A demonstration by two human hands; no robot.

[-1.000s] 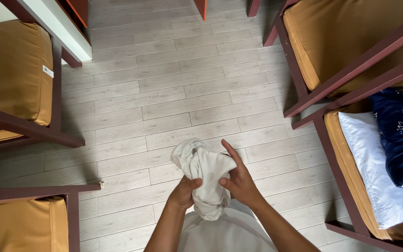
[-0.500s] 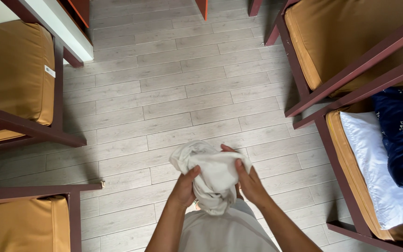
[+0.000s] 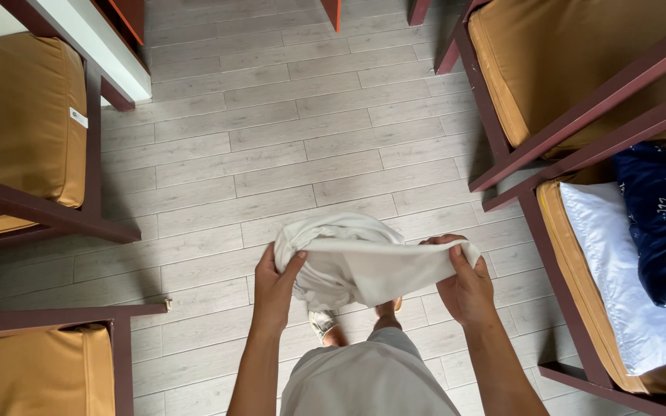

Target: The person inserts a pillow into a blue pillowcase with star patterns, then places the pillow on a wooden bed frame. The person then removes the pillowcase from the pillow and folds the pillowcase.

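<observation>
I hold a white cloth [image 3: 364,262] stretched out in front of me above the floor. My left hand [image 3: 275,286] pinches its left edge with thumb on top. My right hand [image 3: 462,283] grips the right end of the same cloth. The cloth bunches in the middle and hangs down between my hands. Below it I see my light trousers [image 3: 364,381] and my feet [image 3: 348,320] on the pale plank floor [image 3: 271,154].
Wooden-framed beds with tan mattresses stand on both sides: left [image 3: 21,115], lower left [image 3: 40,370], upper right [image 3: 580,62]. On the right bed lie a white pillow [image 3: 618,262] and a dark blue patterned cloth [image 3: 664,223]. Between the beds runs the plank floor.
The cloth was bunched between my hands close together. My hands have moved apart, spreading the cloth wide; my right hand shifted to the right.
</observation>
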